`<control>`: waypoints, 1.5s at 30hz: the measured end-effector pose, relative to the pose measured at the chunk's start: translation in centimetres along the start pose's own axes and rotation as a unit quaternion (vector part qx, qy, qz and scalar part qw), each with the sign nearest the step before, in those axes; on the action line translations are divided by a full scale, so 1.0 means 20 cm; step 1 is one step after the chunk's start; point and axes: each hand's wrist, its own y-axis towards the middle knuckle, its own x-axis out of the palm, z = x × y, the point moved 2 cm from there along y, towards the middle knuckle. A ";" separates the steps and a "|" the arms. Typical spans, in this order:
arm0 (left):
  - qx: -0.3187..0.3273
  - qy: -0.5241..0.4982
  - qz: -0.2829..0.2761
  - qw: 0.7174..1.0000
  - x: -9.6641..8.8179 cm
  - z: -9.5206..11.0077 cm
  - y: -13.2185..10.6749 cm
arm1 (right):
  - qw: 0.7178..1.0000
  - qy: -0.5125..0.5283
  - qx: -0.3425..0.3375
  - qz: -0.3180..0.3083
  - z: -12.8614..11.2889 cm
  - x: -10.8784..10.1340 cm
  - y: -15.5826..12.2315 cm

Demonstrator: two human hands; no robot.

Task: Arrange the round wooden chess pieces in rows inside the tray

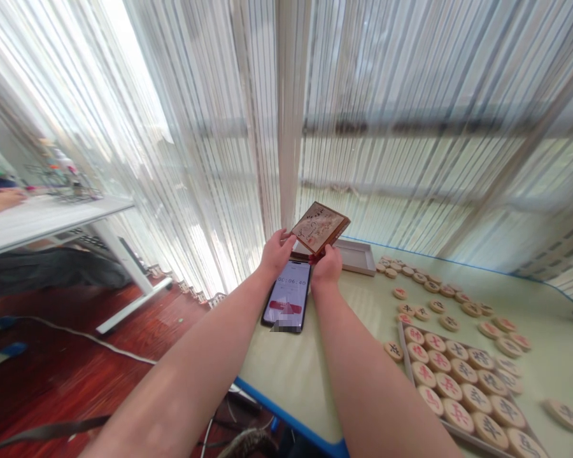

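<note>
A flat brown box lid [321, 228] with printed artwork is held tilted above the table's far left corner. My right hand [326, 266] grips its near edge from below. My left hand [276, 250] touches its left corner with fingers curled. Under both hands lies a black phone [287, 296] with a lit timer screen. Behind the lid sits the shallow white box base [356, 255].
A pale green table [544, 375] with a blue edge carries several round wooden chess pieces [438, 306], loose and packed in a tray [463, 385] at the near right. Sheer striped curtains hang behind. A white desk [42, 216] stands at the left over a red wooden floor with cables.
</note>
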 end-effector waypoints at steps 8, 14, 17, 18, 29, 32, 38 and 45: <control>-0.004 -0.028 0.022 0.999 -0.04 0.01 0.00 | 0.996 0.047 0.045 -0.066 0.02 0.02 0.01; -0.129 -0.243 -0.067 0.959 0.00 0.09 -0.04 | 0.993 0.021 0.016 -0.111 0.02 0.04 -0.02; -0.151 -0.291 -0.066 0.942 0.00 0.12 -0.05 | 0.993 -0.030 -0.031 -0.107 0.01 0.04 -0.03; -0.163 -0.303 -0.057 0.937 0.00 0.12 -0.05 | 0.992 -0.048 -0.046 -0.105 0.01 0.04 -0.04; -0.257 -0.341 -0.108 0.898 0.02 0.12 -0.05 | 0.979 -0.141 -0.080 -0.122 -0.02 0.02 -0.06; -0.253 -0.319 -0.105 0.907 0.03 0.11 -0.05 | 0.973 -0.168 -0.096 -0.127 -0.02 0.01 -0.06; -0.249 -0.281 -0.105 0.921 0.02 0.10 -0.04 | 0.966 -0.197 -0.118 -0.116 -0.01 0.02 -0.06; -0.231 -0.236 -0.096 0.939 0.02 0.11 -0.04 | 0.961 -0.213 -0.128 -0.117 -0.02 0.01 -0.07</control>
